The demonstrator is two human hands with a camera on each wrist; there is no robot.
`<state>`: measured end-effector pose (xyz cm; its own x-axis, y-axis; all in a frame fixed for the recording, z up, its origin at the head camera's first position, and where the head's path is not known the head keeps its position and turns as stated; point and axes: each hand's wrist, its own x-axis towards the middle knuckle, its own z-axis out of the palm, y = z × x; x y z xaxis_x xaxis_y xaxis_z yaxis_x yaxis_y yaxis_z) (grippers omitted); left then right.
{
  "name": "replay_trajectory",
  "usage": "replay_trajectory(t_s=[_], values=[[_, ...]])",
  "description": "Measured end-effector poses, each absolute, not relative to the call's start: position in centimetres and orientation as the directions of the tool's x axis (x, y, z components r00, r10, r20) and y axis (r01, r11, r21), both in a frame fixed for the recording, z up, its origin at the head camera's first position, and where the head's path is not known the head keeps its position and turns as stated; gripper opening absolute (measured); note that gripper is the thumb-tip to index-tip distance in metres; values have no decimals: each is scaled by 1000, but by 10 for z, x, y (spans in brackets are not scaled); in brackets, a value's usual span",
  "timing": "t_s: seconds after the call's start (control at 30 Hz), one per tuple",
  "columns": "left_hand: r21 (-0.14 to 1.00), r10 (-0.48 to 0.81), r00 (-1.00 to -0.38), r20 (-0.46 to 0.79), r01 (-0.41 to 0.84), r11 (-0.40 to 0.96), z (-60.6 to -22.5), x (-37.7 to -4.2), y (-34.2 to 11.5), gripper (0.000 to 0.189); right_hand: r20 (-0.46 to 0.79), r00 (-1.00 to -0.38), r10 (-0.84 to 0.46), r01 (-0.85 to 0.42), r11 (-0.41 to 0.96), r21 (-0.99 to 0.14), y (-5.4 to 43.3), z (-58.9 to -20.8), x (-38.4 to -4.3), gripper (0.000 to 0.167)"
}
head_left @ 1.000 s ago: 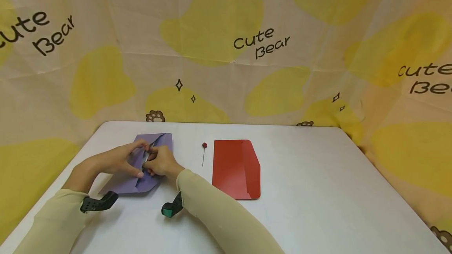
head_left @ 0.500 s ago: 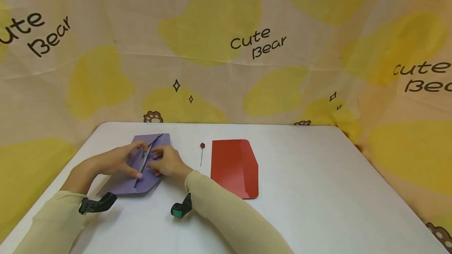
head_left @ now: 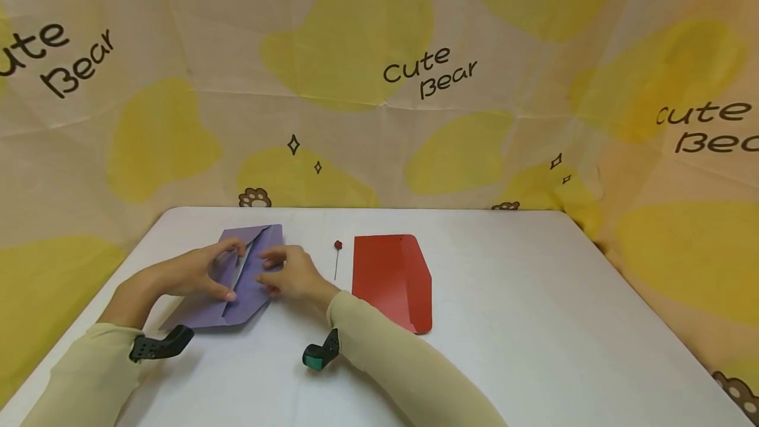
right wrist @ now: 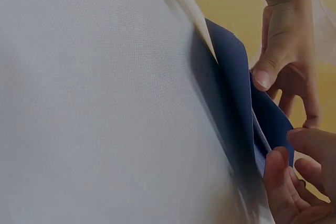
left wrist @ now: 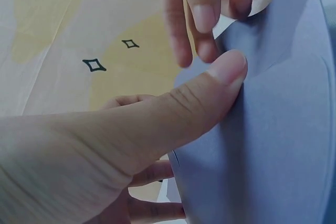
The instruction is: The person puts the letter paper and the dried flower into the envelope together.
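A purple envelope (head_left: 249, 298) lies at the left of the white table with its flap unfolded to the right. A pale strip (head_left: 240, 270) shows in its slit-like mouth. My left hand (head_left: 190, 272) holds the envelope at that mouth, thumb (left wrist: 210, 85) on the near part of the edge and fingers towards the far part. Over the flap, my right hand (head_left: 296, 274) has loosely bent fingers and holds nothing. In the right wrist view, the fingertips of my right hand (right wrist: 310, 177) overlap the envelope's edge (right wrist: 236, 85), which looks dark blue there.
To the right lies a red envelope (head_left: 382, 275), partly behind my right sleeve (head_left: 403, 354). Between the envelopes is a small red flower (head_left: 338, 245) on a thin stem. A printed cloth (head_left: 350, 38) hangs behind the table.
My right hand has drawn back from the envelope's mouth to the right and its fingers have loosened. The left hand keeps its hold. The view has shifted slightly.
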<state>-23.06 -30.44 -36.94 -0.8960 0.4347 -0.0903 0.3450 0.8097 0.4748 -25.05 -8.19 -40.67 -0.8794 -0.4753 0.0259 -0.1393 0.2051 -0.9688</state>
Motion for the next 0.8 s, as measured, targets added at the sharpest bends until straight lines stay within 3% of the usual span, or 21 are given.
replay_trajectory(t_s=[0.5, 0.8], values=[[481, 418, -901, -112, 319, 817, -367, -230, -304, 79, 59, -875, -480, -172, 195, -965, -46, -396, -249, 36], [495, 430, -897, -99, 330, 803, -367, -229, -304, 77, 37, -907, -420, -146, 231, -962, -26, -396, -251, 34]])
